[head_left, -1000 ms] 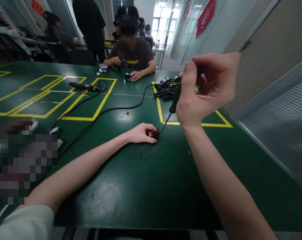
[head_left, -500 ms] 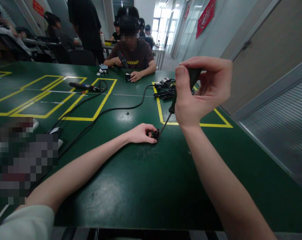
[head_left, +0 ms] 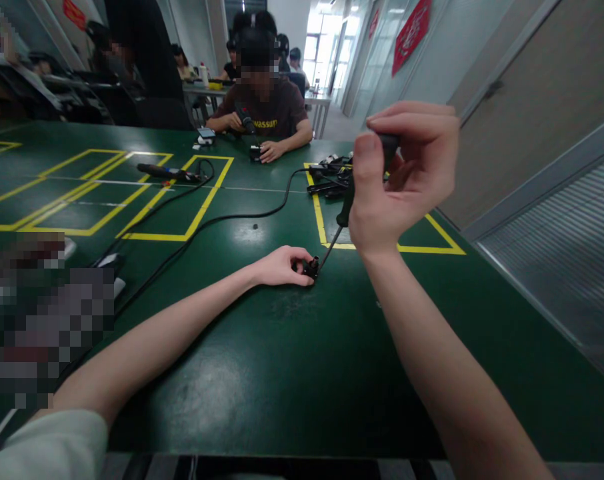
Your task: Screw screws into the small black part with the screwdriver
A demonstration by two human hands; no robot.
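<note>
My left hand (head_left: pixel 285 267) rests on the green table and pinches a small black part (head_left: pixel 311 268) with a short round post standing up from it. What exactly the part is I cannot make out. My right hand (head_left: pixel 407 173) is raised above and to the right, its fingers closed round the dark handle of a screwdriver (head_left: pixel 346 210). The screwdriver slants down to the left, and its thin metal shaft ends at the right side of the black part. Fingers and palm cover much of the handle.
Black cables and tools (head_left: pixel 329 177) lie inside a yellow-taped area behind my right hand. A corded pen-shaped tool (head_left: pixel 167 173) lies at the left, its cable (head_left: pixel 222 218) crossing the table (head_left: pixel 262 373). Across the table a person (head_left: pixel 275 107) holds a power screwdriver (head_left: pixel 245 120) over a small dark block.
The fingers of my right hand have shifted and turned slightly on the screwdriver handle. My left hand and the black part stay in place. In the background, a standing person has moved left.
</note>
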